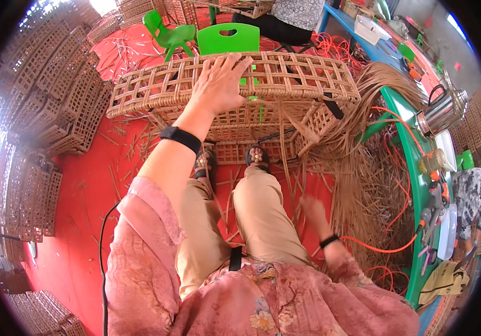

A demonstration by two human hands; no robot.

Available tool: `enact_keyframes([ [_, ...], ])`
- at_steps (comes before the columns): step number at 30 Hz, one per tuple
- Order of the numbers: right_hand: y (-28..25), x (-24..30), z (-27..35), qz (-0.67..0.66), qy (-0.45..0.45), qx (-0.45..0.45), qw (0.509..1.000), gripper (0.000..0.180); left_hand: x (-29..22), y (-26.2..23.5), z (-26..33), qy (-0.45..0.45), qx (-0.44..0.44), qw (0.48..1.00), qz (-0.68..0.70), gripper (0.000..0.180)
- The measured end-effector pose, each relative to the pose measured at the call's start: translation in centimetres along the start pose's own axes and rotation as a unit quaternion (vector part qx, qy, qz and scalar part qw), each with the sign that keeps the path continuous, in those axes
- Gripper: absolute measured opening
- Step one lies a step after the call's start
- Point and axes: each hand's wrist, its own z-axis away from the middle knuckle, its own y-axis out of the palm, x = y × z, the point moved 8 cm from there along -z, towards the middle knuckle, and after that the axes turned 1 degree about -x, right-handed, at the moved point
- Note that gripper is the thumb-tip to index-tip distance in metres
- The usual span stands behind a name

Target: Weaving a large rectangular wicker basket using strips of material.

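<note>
My left hand (pixel 220 84) presses flat, fingers spread, on the wicker basket (pixel 285 75) ahead; my right hand (pixel 313 210), blurred beyond telling its grip, hangs by loose rattan strands (pixel 363 185).

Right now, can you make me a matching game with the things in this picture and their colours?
Things:
1. little chairs
2. floor mat
3. wristband on the left hand
4. woven basket frame

Colours:
A. tan
B. black
C. green
D. red

Pairs: 1-C, 2-D, 3-B, 4-A
</note>
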Motion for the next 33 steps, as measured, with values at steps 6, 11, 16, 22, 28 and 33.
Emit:
enact_keyframes([
  [6,-21.4,10.1,-19.6,-0.153,-0.015,-0.399,0.904,0.036,-0.7,0.5,-1.0,0.001,0.019,1.000,0.012,0.088],
  [11,-21.8,11.8,-28.5,-0.467,0.032,-0.216,0.857,0.018,0.4,0.7,-0.9,0.001,-0.012,1.000,0.005,0.087],
  [16,-21.2,12.3,-25.4,-0.108,-0.174,-0.432,0.878,0.013,0.3,0.6,-1.2,0.010,-0.024,1.000,0.018,0.084],
  [22,6.6,1.8,-7.0,0.137,0.031,-0.040,0.989,0.021,0.2,1.0,-2.2,0.039,-0.059,0.997,0.003,0.080],
  [28,14.5,0.1,0.4,-0.338,0.231,0.033,0.912,0.030,0.7,0.3,-1.5,0.027,-0.065,0.998,0.000,0.079],
  [33,16.2,-1.6,-1.5,-0.345,0.242,0.031,0.906,0.031,0.1,0.8,-1.6,0.023,-0.042,0.999,0.007,0.080],
])
